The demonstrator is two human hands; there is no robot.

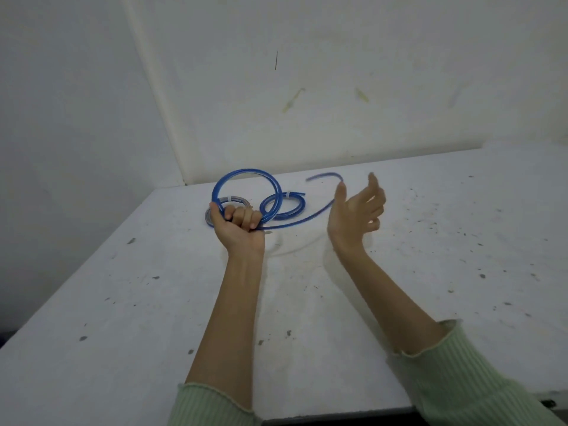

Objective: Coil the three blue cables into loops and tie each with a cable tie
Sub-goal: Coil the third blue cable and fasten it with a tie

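Green ribbed sleeves (215, 404) are seen at the bottom edge, both forearms bare and stretched out over the table (123, 302).

Left hand (238, 224): fingers curled tight round the cable (246, 173), palm up, fist raised just off the table near the far corner. One upright loop is held above the fist, plane roughly facing the camera. From the fist the free length runs right and away, rising behind the right hand; its tip (309, 179) curves back left, blurred.

Right hand (356, 210): fingers spread and relaxed, palm turned left, nothing gripped. Contact with the cable passing behind the thumb cannot be told.

Two coils are lying flat on the table behind the left hand:
- right coil (292, 207), blue, bound with a white tie (287, 195) on its far side, one end sticking out right
- left coil (233, 198), paler, mostly hidden by the fist, also carrying a white tie (229, 197)

Table is white, scuffed, speckled with dark marks. It is set into a corner of white walls (338, 87) with yellowish stains and one thin dark streak.
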